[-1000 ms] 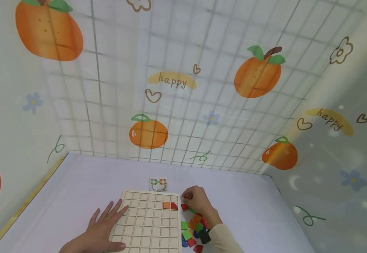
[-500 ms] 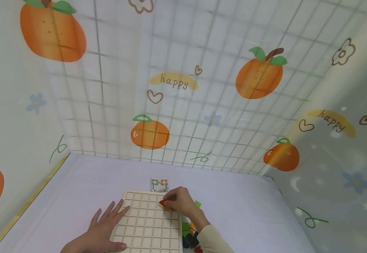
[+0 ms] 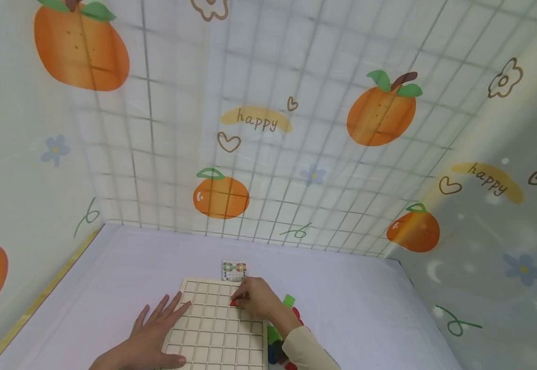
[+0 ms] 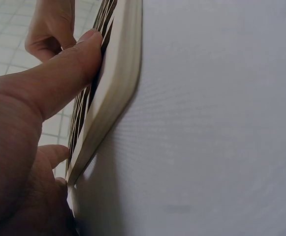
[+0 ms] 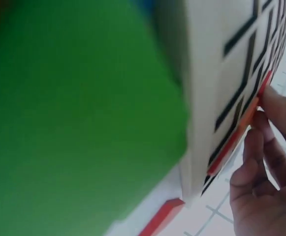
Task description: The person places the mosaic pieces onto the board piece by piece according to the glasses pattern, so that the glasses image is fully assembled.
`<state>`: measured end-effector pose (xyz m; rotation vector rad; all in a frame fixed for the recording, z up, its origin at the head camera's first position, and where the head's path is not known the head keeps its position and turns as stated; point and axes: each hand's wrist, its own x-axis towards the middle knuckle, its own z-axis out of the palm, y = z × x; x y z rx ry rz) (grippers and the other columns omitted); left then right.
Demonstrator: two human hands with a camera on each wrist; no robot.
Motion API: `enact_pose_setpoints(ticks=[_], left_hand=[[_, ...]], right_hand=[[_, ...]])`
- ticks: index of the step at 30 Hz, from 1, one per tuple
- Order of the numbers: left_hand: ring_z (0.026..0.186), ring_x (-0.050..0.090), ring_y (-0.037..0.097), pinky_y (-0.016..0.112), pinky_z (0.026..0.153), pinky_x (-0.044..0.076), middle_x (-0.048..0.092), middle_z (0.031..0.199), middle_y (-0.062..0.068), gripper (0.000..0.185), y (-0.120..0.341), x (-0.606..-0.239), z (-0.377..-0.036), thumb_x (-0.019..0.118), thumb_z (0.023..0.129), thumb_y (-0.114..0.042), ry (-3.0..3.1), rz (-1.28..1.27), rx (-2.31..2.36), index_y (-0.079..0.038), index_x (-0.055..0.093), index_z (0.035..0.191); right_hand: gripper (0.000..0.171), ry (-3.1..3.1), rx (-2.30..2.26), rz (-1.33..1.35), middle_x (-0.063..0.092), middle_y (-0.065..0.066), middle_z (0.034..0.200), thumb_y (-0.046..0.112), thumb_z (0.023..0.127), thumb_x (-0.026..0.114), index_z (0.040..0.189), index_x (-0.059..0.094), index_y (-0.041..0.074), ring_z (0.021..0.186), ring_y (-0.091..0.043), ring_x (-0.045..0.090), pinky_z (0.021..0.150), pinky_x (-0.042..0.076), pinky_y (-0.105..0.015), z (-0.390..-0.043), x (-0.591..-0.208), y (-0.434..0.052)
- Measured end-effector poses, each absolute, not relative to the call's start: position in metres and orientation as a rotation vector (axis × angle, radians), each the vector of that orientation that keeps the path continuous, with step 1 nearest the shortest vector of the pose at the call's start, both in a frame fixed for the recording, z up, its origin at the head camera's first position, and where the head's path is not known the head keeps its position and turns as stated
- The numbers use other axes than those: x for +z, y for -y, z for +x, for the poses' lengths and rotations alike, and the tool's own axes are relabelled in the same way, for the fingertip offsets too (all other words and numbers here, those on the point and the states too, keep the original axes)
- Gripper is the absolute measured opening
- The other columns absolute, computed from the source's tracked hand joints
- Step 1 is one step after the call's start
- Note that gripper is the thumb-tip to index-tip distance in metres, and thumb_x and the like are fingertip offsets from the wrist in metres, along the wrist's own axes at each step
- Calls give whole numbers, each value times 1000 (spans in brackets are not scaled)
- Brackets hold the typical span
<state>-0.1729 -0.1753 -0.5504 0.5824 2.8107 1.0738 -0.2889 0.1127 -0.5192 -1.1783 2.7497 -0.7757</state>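
A pale wooden grid board (image 3: 213,336) lies flat on the white table. My left hand (image 3: 153,331) rests open on the board's left edge with the fingers spread. In the left wrist view its thumb (image 4: 69,66) presses against the board's side (image 4: 115,88). My right hand (image 3: 255,299) is over the board's upper right cells, its curled fingers pinching a small red piece (image 3: 234,303) down at the grid. The right wrist view shows fingertips (image 5: 261,187) against red and orange pieces (image 5: 234,140) set in the board (image 5: 206,88). The hand hides the cells under it.
A small pattern card (image 3: 234,270) lies just beyond the board's far edge. Loose coloured pieces (image 3: 277,347) are heaped right of the board, with a green piece (image 3: 289,300) beside the right hand; this fills the near right wrist view (image 5: 74,108). Printed walls enclose the table on three sides.
My right hand left the pile of pieces, carried a red piece leftward over the board and now holds it low at the grid. The left hand has stayed put.
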Motion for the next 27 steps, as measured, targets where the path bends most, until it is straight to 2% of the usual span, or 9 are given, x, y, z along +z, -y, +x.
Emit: enact_pose_setpoints(ticks=[3, 7, 10, 15, 22, 27], left_hand=[[140, 3, 56, 77, 98, -7, 14, 159, 27, 111, 174, -553, -172, 79, 65, -61, -2835, 621, 1090, -7, 34, 152], [140, 4, 56, 76, 99, -7, 15, 158, 27, 111, 173, -553, -171, 80, 65, -60, -2843, 625, 1106, -8, 35, 151], [140, 3, 56, 76, 99, -8, 14, 158, 28, 111, 172, -551, -172, 81, 65, -59, -2833, 625, 1110, -7, 35, 151], [140, 3, 56, 76, 98, -9, 13, 158, 29, 111, 172, -548, -172, 80, 65, -59, -2834, 617, 1090, -7, 34, 151], [141, 1, 54, 75, 99, -11, 12, 158, 28, 112, 174, -548, -172, 80, 64, -61, -2821, 601, 1103, -7, 34, 152], [140, 4, 56, 77, 98, -8, 15, 158, 29, 111, 174, -553, -171, 80, 65, -61, -2852, 627, 1109, -7, 35, 151]], right_hand=[[8, -2784, -698, -1250, 65, 12, 87, 12, 86, 77, 93, 80, 17, 76, 2, 56, 66, 47, -14, -289, -518, -115], [9, -2821, -596, -1312, 67, 13, 88, 19, 84, 80, 93, 79, 20, 79, 1, 58, 79, 49, -20, -287, -515, -116], [8, -2834, -568, -1305, 67, 15, 88, 20, 84, 80, 92, 79, 20, 81, 0, 59, 85, 48, -24, -285, -512, -117], [7, -2835, -624, -1229, 67, 13, 88, 22, 87, 78, 93, 79, 18, 80, -4, 58, 81, 48, -23, -280, -509, -125], [17, -2855, -661, -1048, 62, 15, 87, 37, 89, 73, 93, 77, 21, 74, -6, 53, 65, 46, -22, -270, -510, -155], [20, -2860, -669, -885, 60, 17, 90, 39, 84, 78, 95, 78, 22, 80, -3, 52, 72, 49, -26, -262, -514, -177]])
